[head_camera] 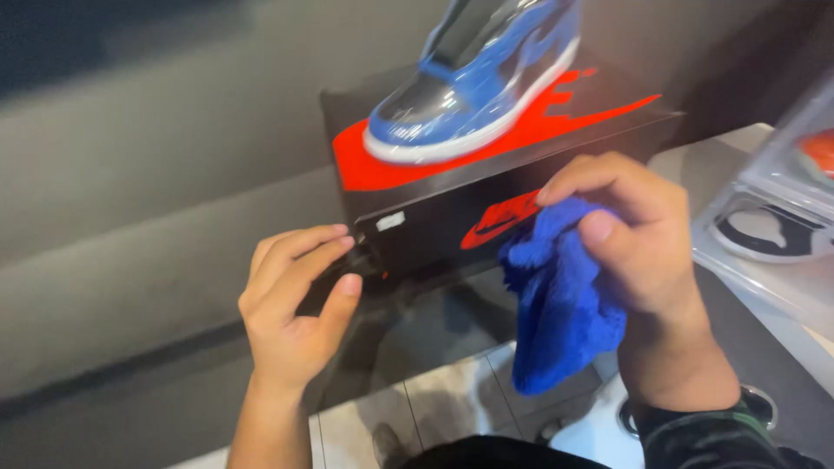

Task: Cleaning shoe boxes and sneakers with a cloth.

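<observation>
Head view, single frame. We note surroundings first: a black shoebox (486, 187) w/ red splash graphic on lid sits on a glossy, reflective shelf surface (417, 347); a blue high-top sneaker (473, 82), apparently shrink-wrapped (shiny film), stands on top of the box, toe toward us & left. To the right, near but apart from the box, a clear plastic case (773, 208) w/ smth orange inside; contents too cropped to ID. Grey wall behind, blurred. Below the shelf edge, light floor tiles visible. Nothing stands btw the hands & the box front. Hands: left hand (295, 304) comes up from below, wrist straight, fingers curled together & thumb tip pressed in, pinching at the box's lower left front corner; we can't tell if it grips the box edge or only touches it. Right hand (630, 230) is clenched around a blue microfibre cloth (560, 304), knuckles up, fingertips pressing the bunched top of the cloth against the box's front face beside the red mark; rest of cloth hangs down loose below the shelf edge. Dark sleeve at right wrist.
</observation>
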